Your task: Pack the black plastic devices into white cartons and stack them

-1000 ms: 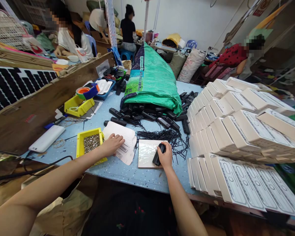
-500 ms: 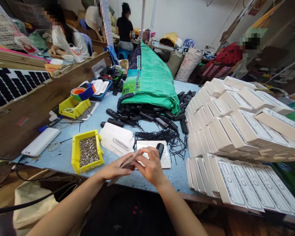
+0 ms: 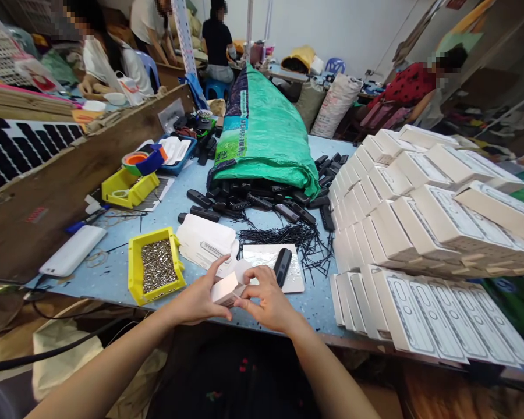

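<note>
Between my hands is a small white cardboard box (image 3: 225, 288), opened out into its boxy shape, with a raised flap on its right end. My left hand (image 3: 196, 301) holds it from the left, thumb below and index finger stretched up behind it. At its right end, my right hand (image 3: 268, 302) pinches a flap between thumb and fingers. Just behind the right hand, a black plastic case (image 3: 282, 266) lies on a white shiny pad (image 3: 294, 282). Flat unfolded white cartons (image 3: 207, 241) rest behind the left hand.
A yellow bin of small metal parts (image 3: 157, 267) stands left. Stacked white boxes (image 3: 402, 233) crowd the right. A green sack (image 3: 271, 134) stands at the back, before it black cases (image 3: 257, 201) and thin black pieces (image 3: 279, 235). A white power bank-like block (image 3: 73, 250) lies far left.
The flat carton in my hands has been opened into a box shape. My left hand has spread around it, and my right hand has moved down to its end flap.
</note>
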A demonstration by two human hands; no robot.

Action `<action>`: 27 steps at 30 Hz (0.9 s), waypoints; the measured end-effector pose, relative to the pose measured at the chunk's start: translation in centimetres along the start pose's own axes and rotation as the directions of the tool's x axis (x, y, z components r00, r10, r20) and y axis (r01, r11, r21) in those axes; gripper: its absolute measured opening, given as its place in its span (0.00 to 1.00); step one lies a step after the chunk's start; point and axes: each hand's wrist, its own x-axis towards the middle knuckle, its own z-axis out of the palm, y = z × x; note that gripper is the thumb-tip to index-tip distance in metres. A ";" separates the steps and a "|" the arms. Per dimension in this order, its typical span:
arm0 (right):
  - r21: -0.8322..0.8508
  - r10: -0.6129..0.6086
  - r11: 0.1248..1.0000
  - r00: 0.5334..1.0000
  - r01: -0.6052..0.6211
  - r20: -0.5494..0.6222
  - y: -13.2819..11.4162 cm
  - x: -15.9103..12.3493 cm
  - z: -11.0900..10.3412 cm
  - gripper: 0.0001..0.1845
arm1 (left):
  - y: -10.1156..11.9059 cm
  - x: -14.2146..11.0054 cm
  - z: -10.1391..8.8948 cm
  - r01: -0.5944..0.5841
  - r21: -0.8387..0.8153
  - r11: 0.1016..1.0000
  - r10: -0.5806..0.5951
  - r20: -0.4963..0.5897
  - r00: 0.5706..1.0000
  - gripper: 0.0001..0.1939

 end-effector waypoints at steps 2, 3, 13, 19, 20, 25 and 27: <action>0.242 0.098 0.969 0.975 -0.049 -0.199 0.8 -0.3 0.4 0.14 | 0.4 0.0 -0.1 -0.091 0.133 0.987 0.096 -0.036 0.995 0.47; 0.409 0.201 0.909 0.941 -0.076 -0.274 1.2 -0.3 0.9 0.16 | 0.6 0.0 -0.1 -0.143 0.182 0.973 0.147 -0.008 0.989 0.37; 0.573 0.163 0.819 0.972 -0.037 -0.170 0.9 -0.1 2.2 0.21 | 2.4 1.4 3.5 -0.069 -0.015 0.998 0.067 -0.104 0.992 0.55; 0.283 0.052 0.959 0.973 0.014 -0.226 0.7 -0.8 1.6 0.19 | 1.4 2.1 3.3 -0.003 -0.142 0.990 -0.009 -0.085 0.996 0.50; 0.177 -0.005 0.984 0.985 0.036 -0.170 1.5 -1.0 0.9 0.20 | 1.0 2.2 3.0 0.017 -0.178 0.984 -0.035 -0.103 0.994 0.49; -0.370 0.142 0.922 0.988 -0.111 0.055 7.2 -2.8 -4.2 0.30 | -1.3 2.6 1.0 0.213 -0.709 0.672 -0.336 -0.036 0.941 0.43; -0.361 0.170 0.922 0.984 -0.140 0.054 8.1 -3.4 -5.4 0.25 | -1.6 2.7 0.6 0.155 -0.868 0.473 -0.399 -0.054 0.915 0.32</action>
